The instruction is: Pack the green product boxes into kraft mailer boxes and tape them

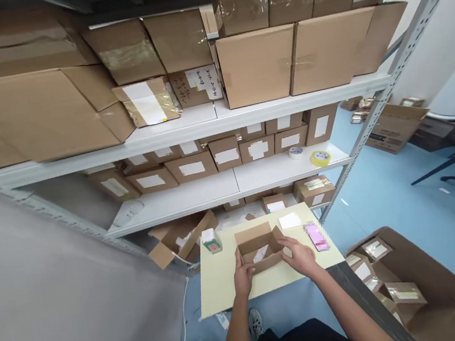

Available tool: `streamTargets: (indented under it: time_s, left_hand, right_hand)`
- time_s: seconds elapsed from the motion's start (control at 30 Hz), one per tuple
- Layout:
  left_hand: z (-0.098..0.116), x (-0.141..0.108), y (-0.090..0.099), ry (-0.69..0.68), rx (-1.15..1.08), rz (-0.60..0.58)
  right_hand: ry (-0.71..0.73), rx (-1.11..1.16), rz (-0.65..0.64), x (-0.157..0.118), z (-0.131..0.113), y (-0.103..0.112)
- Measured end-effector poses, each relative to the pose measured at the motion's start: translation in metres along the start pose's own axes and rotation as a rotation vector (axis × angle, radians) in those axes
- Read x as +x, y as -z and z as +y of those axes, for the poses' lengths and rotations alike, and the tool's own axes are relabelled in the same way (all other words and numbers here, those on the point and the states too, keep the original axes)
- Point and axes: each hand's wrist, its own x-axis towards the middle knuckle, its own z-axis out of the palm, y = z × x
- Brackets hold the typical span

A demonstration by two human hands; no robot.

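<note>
An open cardboard box (257,233) sits upright on a pale yellow tabletop (221,276), with a small white piece (260,254) lying inside. My left hand (242,277) grips the box at its left front corner, thumb along the front wall. At the right side, my right hand (299,256) has its fingers on the box's right wall and flap. A roll of tape, partly hidden, appears just beyond my right hand. Left of the box stands a small white and green carton (211,241). A white paper stack (289,221) and a pink phone-shaped item (317,237) lie to the right.
Metal shelving (188,194) full of cardboard boxes rises behind the table. Clear tape (320,158) and white tape (295,152) rest on its middle shelf. A large carton (436,271) with packed boxes stands on the floor at right. A grey wall (57,284) borders the left.
</note>
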Motion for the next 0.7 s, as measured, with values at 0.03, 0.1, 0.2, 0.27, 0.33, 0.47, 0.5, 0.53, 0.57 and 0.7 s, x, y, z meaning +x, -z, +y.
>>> streamTargets:
  time_s: [0.03, 0.1, 0.2, 0.27, 0.33, 0.47, 0.5, 0.53, 0.57, 0.7]
  left_hand:
    - [-0.010, 0.012, 0.000, -0.020, 0.003, -0.017]
    - [-0.027, 0.031, -0.002, -0.046, 0.023, -0.060]
    - [-0.045, 0.046, -0.004, -0.029, 0.086, -0.131]
    - [-0.052, 0.048, -0.004, -0.012, 0.129, -0.180]
    - [-0.056, 0.048, 0.000, -0.020, 0.152, -0.206]
    - [-0.072, 0.057, 0.030, -0.014, 0.097, -0.031]
    - [-0.077, 0.065, 0.043, 0.022, 0.075, 0.076]
    - [-0.083, 0.074, 0.057, 0.072, 0.058, 0.195]
    - [-0.089, 0.086, 0.072, 0.141, 0.046, 0.318]
    - [-0.109, 0.140, 0.123, 0.490, -0.019, 0.511]
  right_hand:
    - [-0.009, 0.005, -0.001, 0.008, -0.005, -0.005]
    - [-0.022, 0.017, -0.019, 0.023, -0.015, -0.016]
    - [-0.045, 0.041, -0.036, 0.046, -0.027, -0.036]
    - [-0.061, 0.080, -0.033, 0.063, -0.031, -0.055]
    - [-0.092, 0.166, -0.030, 0.081, -0.032, -0.080]
    - [-0.236, 0.402, -0.013, 0.129, -0.038, -0.151]
    - [-0.269, 0.451, -0.010, 0.143, -0.040, -0.171]
    - [-0.304, 0.494, -0.014, 0.156, -0.044, -0.191]
    - [-0.350, 0.534, -0.023, 0.168, -0.048, -0.210]
    - [-0.551, 0.632, -0.079, 0.202, -0.059, -0.279]
